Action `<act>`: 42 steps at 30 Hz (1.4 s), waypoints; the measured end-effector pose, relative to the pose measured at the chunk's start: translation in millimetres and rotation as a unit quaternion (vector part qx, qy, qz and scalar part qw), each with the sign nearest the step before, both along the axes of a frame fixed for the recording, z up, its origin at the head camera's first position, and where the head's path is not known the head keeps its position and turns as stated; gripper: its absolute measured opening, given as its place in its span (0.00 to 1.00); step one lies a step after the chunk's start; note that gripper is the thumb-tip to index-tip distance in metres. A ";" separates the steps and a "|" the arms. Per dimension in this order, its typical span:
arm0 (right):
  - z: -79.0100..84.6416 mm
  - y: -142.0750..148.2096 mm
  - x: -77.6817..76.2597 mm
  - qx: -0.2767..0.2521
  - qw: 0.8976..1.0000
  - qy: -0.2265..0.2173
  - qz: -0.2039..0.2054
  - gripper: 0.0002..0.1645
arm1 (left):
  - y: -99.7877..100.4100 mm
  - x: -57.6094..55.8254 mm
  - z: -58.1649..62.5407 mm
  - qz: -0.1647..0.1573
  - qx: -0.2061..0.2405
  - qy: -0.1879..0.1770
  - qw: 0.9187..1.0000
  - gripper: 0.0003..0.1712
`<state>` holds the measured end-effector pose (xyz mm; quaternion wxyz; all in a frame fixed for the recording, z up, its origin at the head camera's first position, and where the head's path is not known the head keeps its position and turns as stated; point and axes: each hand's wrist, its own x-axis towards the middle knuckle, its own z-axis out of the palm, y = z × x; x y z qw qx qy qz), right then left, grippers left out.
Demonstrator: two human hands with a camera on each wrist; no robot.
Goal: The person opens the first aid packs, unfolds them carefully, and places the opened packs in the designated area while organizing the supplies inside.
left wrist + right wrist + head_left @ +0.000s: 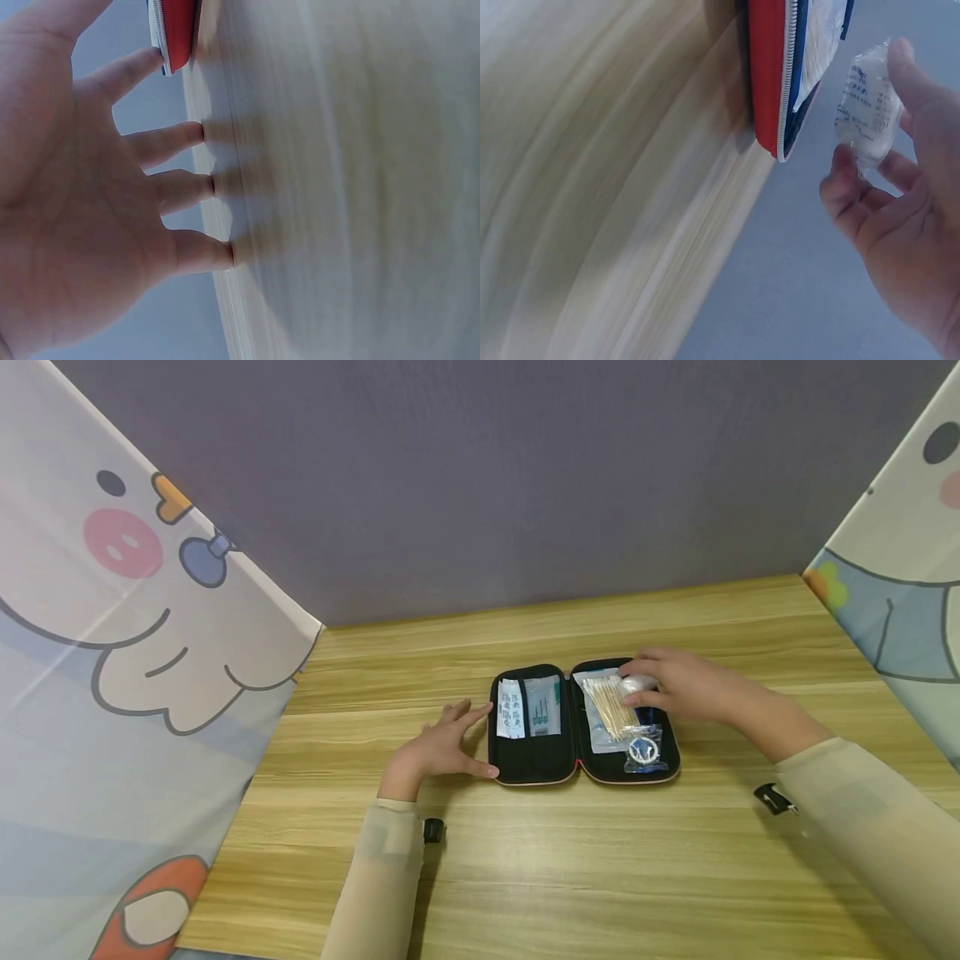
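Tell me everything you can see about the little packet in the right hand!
The packet is clear, crinkly, plastic-looking wrap with small blue print and something whitish inside. Whether it's sealed, I can't tell. The right hand grips it, slightly tilted in the right wrist view, over the right half of the open case.

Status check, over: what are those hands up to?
Right hand holds clear-wrapped packet over open case. Left hand touches case's left edge. No obstruction seen.
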<state>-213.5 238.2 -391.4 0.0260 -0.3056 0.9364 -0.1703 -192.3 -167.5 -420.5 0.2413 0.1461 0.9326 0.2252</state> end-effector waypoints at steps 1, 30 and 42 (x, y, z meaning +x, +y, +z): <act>0.8 -0.7 0.2 -0.006 1.000 -0.004 -0.002 0.29 | 0.1 -0.1 0.0 0.000 0.000 0.000 1.000 0.67; 15.6 -39.4 12.5 -0.027 0.999 -0.011 -0.015 0.23 | -0.7 0.0 -0.2 0.001 -0.003 -0.003 1.000 0.67; 12.8 -43.8 13.4 -0.043 0.998 0.040 0.015 0.18 | 0.2 1.6 2.8 -0.002 0.002 0.000 1.000 0.66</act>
